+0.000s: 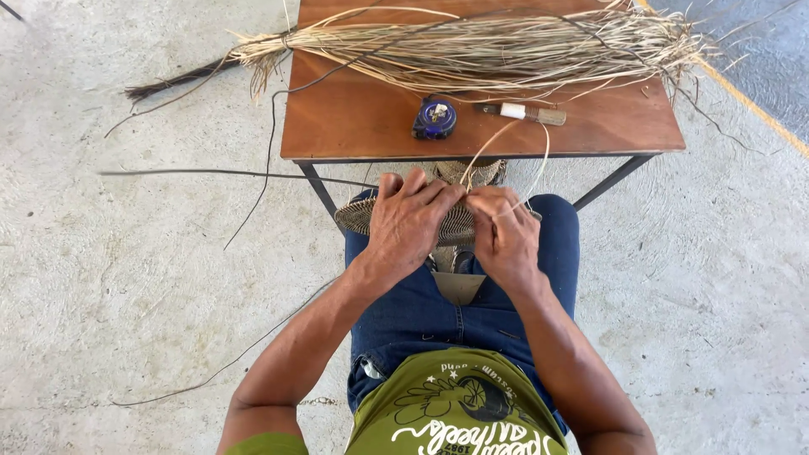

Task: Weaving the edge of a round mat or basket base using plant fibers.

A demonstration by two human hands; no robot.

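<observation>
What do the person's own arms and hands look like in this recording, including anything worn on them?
Both forearms are bare down to the left hand and right hand: no gloves, and no watch or ring shows from this view. An olive-green short sleeve shows at the left upper arm, matching the green printed T-shirt. The right sleeve is out of view.
</observation>
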